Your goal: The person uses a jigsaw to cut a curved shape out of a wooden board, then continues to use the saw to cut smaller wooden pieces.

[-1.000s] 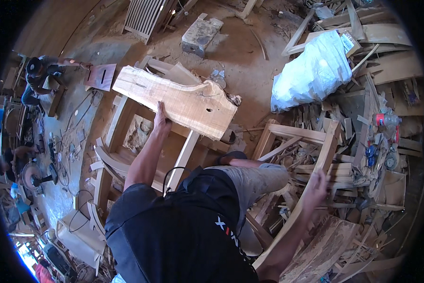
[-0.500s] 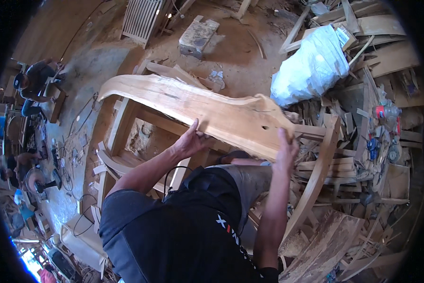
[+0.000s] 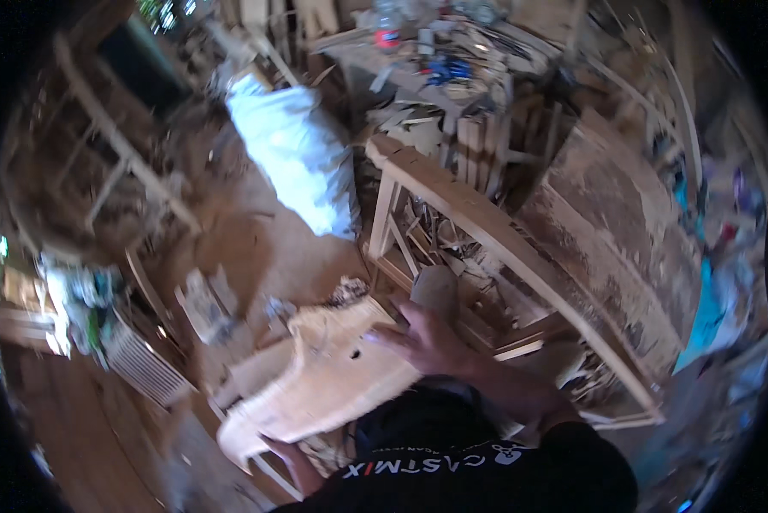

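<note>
Taking the middle of the view as the clock's centre, the plank [image 3: 316, 380] lies at 7 o'clock, held slantwise against the near side of the scene, with the black shirt [image 3: 521, 466] at 5 o'clock. Its ends point to 8 and 2 o'clock on its own dial; the edge facing 11 is wavy, and a dark hole [image 3: 355, 354] shows toward the 2 o'clock end.

The right hand [image 3: 420, 340] is at that end, its fingers somewhat spread and pinching the plank, partly over the pale face. The left hand [image 3: 294, 463] is at the plank's 7 o'clock edge, fingers pinching it there; most are hidden beneath, so I cannot tell how they are curled.

Near the right hand, toward 12, is a grey knee [image 3: 435, 287]. A wooden frame [image 3: 487, 224] slants through 2 to 4 o'clock, with a broad slab [image 3: 611, 214] beyond it at 3. A white sack [image 3: 294, 158] lies between 10 and 11, a bottle [image 3: 387, 34] at 12, a block [image 3: 209, 308] between 8 and 9 and a slatted panel [image 3: 149, 363] at 8.
</note>
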The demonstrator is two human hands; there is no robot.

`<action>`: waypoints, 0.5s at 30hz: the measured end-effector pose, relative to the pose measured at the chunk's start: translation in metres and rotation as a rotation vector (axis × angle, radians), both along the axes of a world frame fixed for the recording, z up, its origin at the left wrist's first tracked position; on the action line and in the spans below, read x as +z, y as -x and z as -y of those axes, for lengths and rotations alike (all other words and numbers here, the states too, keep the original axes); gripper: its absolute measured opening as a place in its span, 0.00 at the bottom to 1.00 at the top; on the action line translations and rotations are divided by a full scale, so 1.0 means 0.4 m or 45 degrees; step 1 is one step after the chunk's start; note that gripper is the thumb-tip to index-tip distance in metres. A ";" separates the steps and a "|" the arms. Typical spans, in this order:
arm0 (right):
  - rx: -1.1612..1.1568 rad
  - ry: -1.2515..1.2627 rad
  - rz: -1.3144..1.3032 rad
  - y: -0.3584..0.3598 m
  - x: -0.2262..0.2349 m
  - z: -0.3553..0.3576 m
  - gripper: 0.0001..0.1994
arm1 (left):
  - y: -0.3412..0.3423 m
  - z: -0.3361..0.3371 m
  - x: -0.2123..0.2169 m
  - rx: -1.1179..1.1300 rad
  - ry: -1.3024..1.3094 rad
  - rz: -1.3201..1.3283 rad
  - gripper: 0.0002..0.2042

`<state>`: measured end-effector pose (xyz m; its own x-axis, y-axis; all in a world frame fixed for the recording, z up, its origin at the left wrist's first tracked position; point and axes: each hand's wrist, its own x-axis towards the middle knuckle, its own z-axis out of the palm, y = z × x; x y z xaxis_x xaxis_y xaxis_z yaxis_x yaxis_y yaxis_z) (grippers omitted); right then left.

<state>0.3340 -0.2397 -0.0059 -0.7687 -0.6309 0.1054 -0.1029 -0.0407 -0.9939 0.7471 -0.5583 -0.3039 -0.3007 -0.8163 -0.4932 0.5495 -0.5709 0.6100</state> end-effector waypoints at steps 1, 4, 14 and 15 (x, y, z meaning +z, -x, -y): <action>-0.017 -0.071 -0.032 0.018 0.026 -0.045 0.23 | 0.030 -0.015 0.015 -0.001 -0.068 -0.019 0.37; -0.117 -0.210 -0.142 0.078 0.112 -0.200 0.25 | 0.140 -0.025 0.066 -0.076 -0.164 -0.109 0.37; -0.719 -0.078 0.153 -0.029 0.240 -0.643 0.28 | 0.556 -0.050 0.319 -0.555 0.167 -0.405 0.35; -0.851 -0.027 0.145 -0.051 0.232 -0.686 0.30 | 0.608 -0.065 0.352 -0.614 0.187 -0.482 0.35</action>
<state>0.3545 0.0349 0.0871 -0.9998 -0.0171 -0.0067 0.0065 0.0145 -0.9999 0.5038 -0.5324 -0.1632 -0.7836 -0.5965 -0.1738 0.4442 -0.7334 0.5146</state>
